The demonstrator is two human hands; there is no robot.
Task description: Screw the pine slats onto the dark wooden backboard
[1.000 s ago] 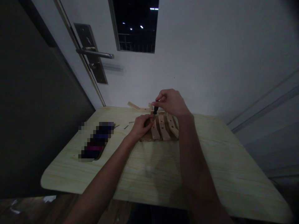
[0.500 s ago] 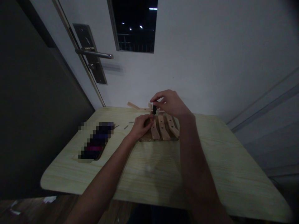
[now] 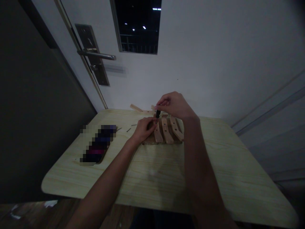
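Observation:
A small wooden assembly (image 3: 166,132) of several curved slats on a base lies near the far side of the light wooden table (image 3: 214,165). My right hand (image 3: 175,105) pinches the top of a short black screwdriver (image 3: 157,114) held upright over the left slat. My left hand (image 3: 143,128) rests on the left end of the assembly with its fingers curled at the tool's tip, and whatever it pinches is too small to name.
Loose wooden strips (image 3: 140,109) lie at the table's far edge. A few small screws (image 3: 128,129) sit left of the assembly. A dark blurred-out object (image 3: 98,144) lies at the left. A door with a metal handle (image 3: 97,55) stands behind.
My right hand's fingers have shifted slightly round the screwdriver top. The left hand and the wooden assembly stay where they were.

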